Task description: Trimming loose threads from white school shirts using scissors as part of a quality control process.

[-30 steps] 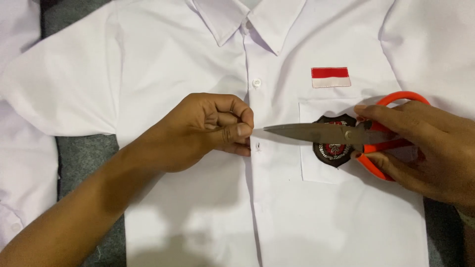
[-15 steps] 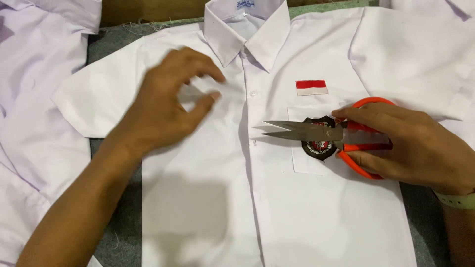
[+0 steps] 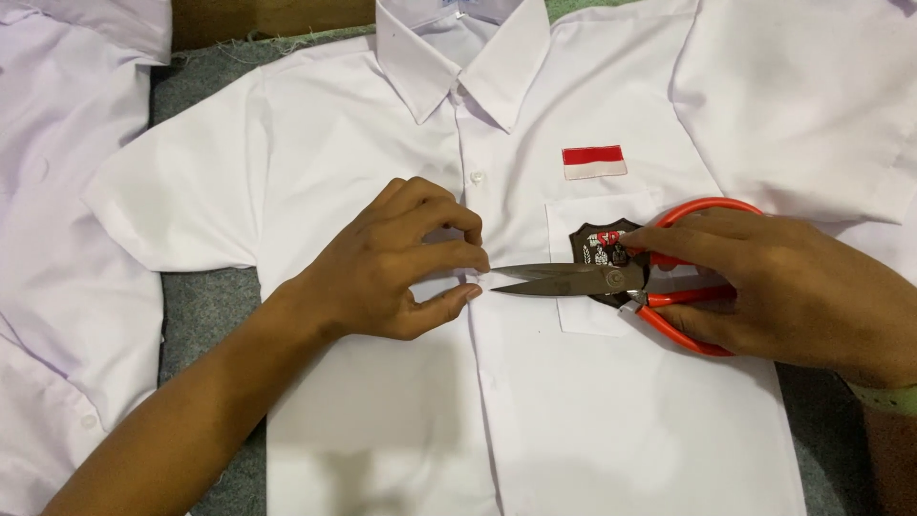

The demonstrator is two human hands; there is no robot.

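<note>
The white short-sleeved shirt (image 3: pixel 382 191) lies flat and face up on the grey tabletop (image 3: pixel 205 306). The left hand (image 3: pixel 392 263) pinches its button placket between thumb and fingers. The right hand (image 3: pixel 774 287) grips orange-handled scissors (image 3: pixel 611 279); their nearly closed blades point at the pinched fabric, above the dark pocket badge (image 3: pixel 597 244).
</note>
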